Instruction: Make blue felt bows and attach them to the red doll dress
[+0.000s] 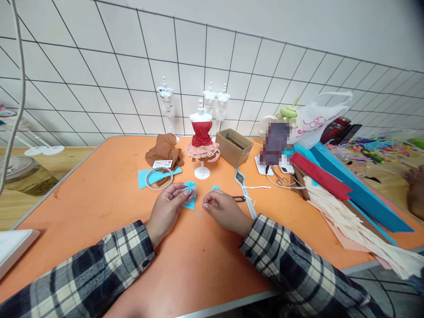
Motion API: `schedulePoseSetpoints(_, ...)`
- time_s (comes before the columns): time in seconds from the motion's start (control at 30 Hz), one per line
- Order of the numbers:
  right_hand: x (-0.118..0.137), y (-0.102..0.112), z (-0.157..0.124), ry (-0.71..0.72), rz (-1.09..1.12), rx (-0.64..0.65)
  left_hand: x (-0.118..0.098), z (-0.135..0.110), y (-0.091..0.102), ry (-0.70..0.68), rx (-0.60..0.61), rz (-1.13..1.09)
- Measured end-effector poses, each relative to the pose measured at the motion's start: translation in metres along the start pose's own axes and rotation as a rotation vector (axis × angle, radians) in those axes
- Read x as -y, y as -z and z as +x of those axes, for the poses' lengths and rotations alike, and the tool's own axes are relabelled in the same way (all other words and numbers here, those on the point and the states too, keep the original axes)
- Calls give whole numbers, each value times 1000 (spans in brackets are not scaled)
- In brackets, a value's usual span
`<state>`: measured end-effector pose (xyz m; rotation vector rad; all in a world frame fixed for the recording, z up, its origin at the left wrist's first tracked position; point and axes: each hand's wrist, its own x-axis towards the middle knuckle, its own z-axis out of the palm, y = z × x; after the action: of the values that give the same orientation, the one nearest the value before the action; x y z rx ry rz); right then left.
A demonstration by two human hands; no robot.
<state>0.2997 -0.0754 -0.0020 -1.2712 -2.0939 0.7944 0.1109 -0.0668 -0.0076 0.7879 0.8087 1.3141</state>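
Observation:
My left hand [168,207] pinches a small light-blue piece of crepe-like material [190,202] between thumb and fingers. The piece is gathered at its top and hangs flat below. Close to its right, my right hand [227,210] has thumb and fingers pressed together; what is between them, if anything, is too small to see. Just behind those fingers lies another bit of light-blue material [215,188], partly hidden. A thin blue scrap [199,215] rests on the orange table [185,274] between the hands. Beside my right hand is a black looped tool [239,199], partly covered.
Ahead stands a small dress form [202,132] in a red top and pink ruffled skirt; several white forms stand behind. A cardboard box [234,148], a metal ring [159,178], brown fabric [162,150], scissors [281,179] and coloured strips [321,176] surround the work. Another person's hand [416,192] shows far right.

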Motion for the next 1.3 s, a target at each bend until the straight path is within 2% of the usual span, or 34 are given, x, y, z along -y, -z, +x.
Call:
schedulePoseSetpoints(0.17, 3, -8, -10, 139, -321, 61, -2, -1, -3, 13, -30, -2)
schedulePoseSetpoints(0.3, 8, -17, -10, 134, -522, 131, -2, -1, -4, 38, -27, 9)
schedulePoseSetpoints(0.4, 9, -19, -8, 128, -535, 136, -1, -1, -3, 54, -2, 36)
schedulePoseSetpoints(0.47, 7, -18, -6, 121, -416, 99, -1, -1, -2, 55, 8, 51)
schedulePoseSetpoints(0.53, 6, -14, -5, 58, -151, 61, -1, -2, -1, 57, 16, 67)
schedulePoseSetpoints(0.67, 12, -2, -5, -275, 528, 138, 0, -2, -1, 94, 43, 127)
schedulePoseSetpoints(0.73, 16, 2, -4, -350, 696, 158, 0, -3, -3, 118, 55, 147)
schedulePoseSetpoints(0.9, 19, 2, -3, -295, 815, 53, 0, -6, -7, 151, 106, 107)
schedulePoseSetpoints(1.13, 17, -5, -5, -296, 917, -193, -2, -12, -14, 204, 115, 98)
schedulePoseSetpoints(1.3, 18, -10, -4, -326, 898, -224, -1, -13, -14, 202, 144, 98)
